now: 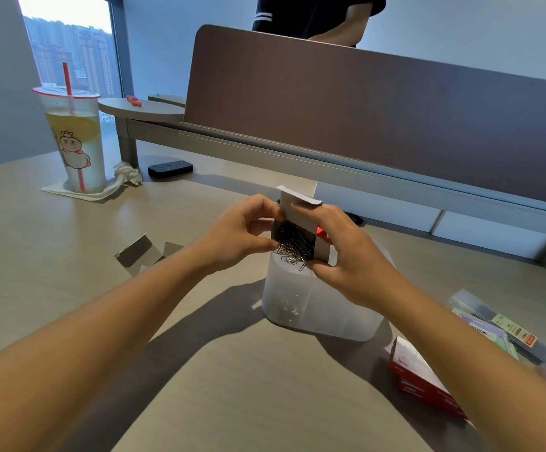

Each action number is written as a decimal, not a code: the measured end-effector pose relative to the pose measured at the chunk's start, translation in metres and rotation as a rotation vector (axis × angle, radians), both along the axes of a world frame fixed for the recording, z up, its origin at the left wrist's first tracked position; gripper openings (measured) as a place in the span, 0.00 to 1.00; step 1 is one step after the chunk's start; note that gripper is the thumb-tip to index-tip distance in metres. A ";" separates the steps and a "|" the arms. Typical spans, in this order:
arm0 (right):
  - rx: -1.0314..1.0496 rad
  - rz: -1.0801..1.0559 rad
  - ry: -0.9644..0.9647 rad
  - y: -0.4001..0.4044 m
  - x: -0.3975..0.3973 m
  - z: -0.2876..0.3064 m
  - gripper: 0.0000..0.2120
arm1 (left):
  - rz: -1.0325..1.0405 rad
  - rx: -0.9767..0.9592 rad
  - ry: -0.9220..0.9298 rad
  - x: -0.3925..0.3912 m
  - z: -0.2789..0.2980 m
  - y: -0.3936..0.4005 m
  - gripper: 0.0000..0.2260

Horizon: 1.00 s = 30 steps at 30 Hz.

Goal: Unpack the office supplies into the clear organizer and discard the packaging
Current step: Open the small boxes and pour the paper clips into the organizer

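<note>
A: Tilting over the clear organizer [314,308] right now is a small cardboard box [322,249], its open mouth facing the camera and a tangle of metal paper clips [294,249] spilling at its lower edge.

B: And the hands?

A: The right hand [340,256] is wrapping around the box's right side, thumb curled under the bottom corner, forefinger pressing up against the raised flap [294,203]. The left hand [242,236] is pinching at the box's left edge, fingertips bent in beside the clips.

B: Where is the organizer sitting?

A: It is standing on the tan desk [69,256], directly beneath the box. A few clips are showing dimly through its frosted wall, low on the left.

B: Anything else lying around?

A: An opened, flattened grey carton [144,252] is lying to the left, apart from the organizer. A red box [425,383] is resting near the right forearm, with clear-wrapped packs [493,324] beyond it at the edge. Far left, a drink cup [76,141] with a red straw is standing on a napkin, a dark remote [170,168] near it. Someone in a dark shirt [314,14] is standing behind the brown divider [363,102].
</note>
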State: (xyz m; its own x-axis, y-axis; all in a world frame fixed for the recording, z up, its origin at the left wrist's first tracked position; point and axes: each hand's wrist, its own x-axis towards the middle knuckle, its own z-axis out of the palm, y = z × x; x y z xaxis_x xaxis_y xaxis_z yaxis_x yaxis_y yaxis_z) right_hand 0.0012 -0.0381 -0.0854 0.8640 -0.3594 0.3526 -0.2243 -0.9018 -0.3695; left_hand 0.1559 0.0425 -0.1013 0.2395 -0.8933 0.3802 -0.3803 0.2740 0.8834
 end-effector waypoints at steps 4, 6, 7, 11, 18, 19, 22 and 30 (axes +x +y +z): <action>0.005 -0.021 0.006 0.001 -0.001 0.000 0.29 | 0.002 0.015 -0.004 0.003 0.002 0.000 0.16; 0.012 -0.028 0.004 0.002 -0.001 0.000 0.29 | -0.008 0.014 0.004 0.002 0.002 0.001 0.16; 0.017 -0.033 0.002 0.002 -0.001 0.000 0.29 | -0.010 0.013 0.006 0.002 0.002 0.001 0.16; 0.024 -0.047 0.007 0.003 -0.001 0.000 0.29 | -0.006 0.006 0.011 0.002 0.002 0.003 0.15; -0.018 -0.041 0.024 0.005 -0.004 0.002 0.30 | 0.015 -0.001 -0.008 -0.001 0.003 0.002 0.15; -0.016 -0.045 0.030 0.005 -0.004 0.003 0.30 | 0.016 -0.005 -0.010 -0.002 0.003 0.001 0.16; -0.014 -0.053 0.047 0.005 -0.005 0.004 0.30 | 0.026 -0.002 -0.026 -0.003 0.003 0.000 0.16; -0.017 -0.053 0.042 0.007 -0.004 0.004 0.30 | 0.064 -0.056 -0.085 -0.004 0.002 0.003 0.16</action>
State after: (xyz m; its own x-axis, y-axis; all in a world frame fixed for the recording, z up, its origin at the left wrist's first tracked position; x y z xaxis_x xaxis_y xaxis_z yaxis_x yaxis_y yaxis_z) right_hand -0.0024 -0.0311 -0.0811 0.8580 -0.3993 0.3230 -0.2866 -0.8942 -0.3440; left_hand 0.1522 0.0458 -0.0989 0.2601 -0.8541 0.4503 -0.4718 0.2944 0.8311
